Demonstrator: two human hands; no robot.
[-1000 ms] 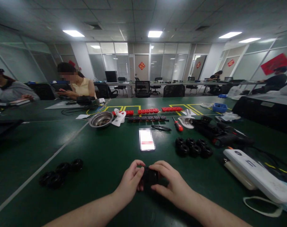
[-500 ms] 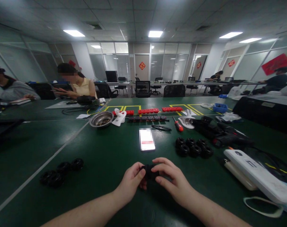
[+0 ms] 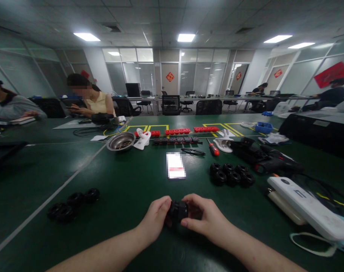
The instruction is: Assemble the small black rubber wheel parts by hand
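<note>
A small black round part (image 3: pixel 178 210) sits between both my hands just above the green table (image 3: pixel 123 189). My left hand (image 3: pixel 156 217) grips its left side with curled fingers. My right hand (image 3: pixel 205 219) pinches its right side with thumb and fingers. A phone with a lit screen (image 3: pixel 175 165) lies flat on the table just beyond my hands. A cluster of several black ring parts (image 3: pixel 231 174) lies to the right of the phone, and another group of black rings (image 3: pixel 72 202) lies at my left.
At the right lie a white flat device (image 3: pixel 310 207), a black power tool (image 3: pixel 268 158) and a red-handled screwdriver (image 3: pixel 213 148). Farther back are a metal bowl (image 3: pixel 121 141), rows of red and black blocks (image 3: pixel 177 132), and scissors (image 3: pixel 193 152). Two people (image 3: pixel 89 100) sit at the far left.
My hands have turned the black part between them and settled slightly lower toward me. The view has tilted down a little.
</note>
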